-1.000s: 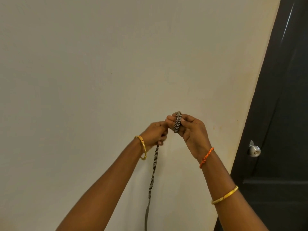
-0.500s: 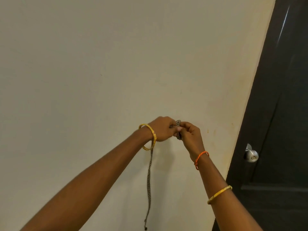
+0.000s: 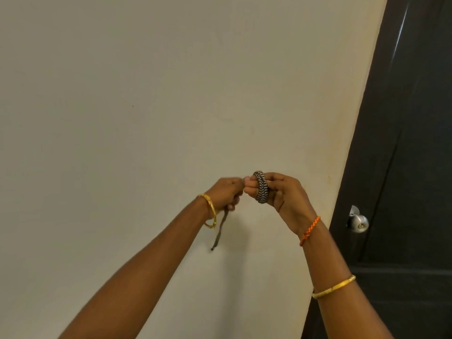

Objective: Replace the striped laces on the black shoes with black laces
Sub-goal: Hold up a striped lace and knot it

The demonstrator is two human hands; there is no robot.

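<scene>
- Room: plain cream wall (image 3: 146,106) fills the view behind both hands. Black door (image 3: 403,167) stands to the right of the right hand, with a round silver knob (image 3: 357,222) just right of the right wrist.
- Right hand (image 3: 281,194): raised in front of the wall, fingers curled. Striped lace (image 3: 260,187) is wound in several turns around its fingers, thumb lying against the coil.
- Left hand (image 3: 226,194): fingers curled into a fist, gripping the loose tail of the same lace. Fist nearly meets the right fingertips; contact cannot be told, the left hand is blurred.
- Lace tail: hangs from under the left fist, blurred, its end free in the air below the left wrist.
- Worn items: gold bangle (image 3: 210,211) on left wrist; orange thread band (image 3: 310,231) on right wrist; second gold bangle (image 3: 333,287) further down the right forearm.
- Obstruction: left fist hides the lace run between tail and coil.
</scene>
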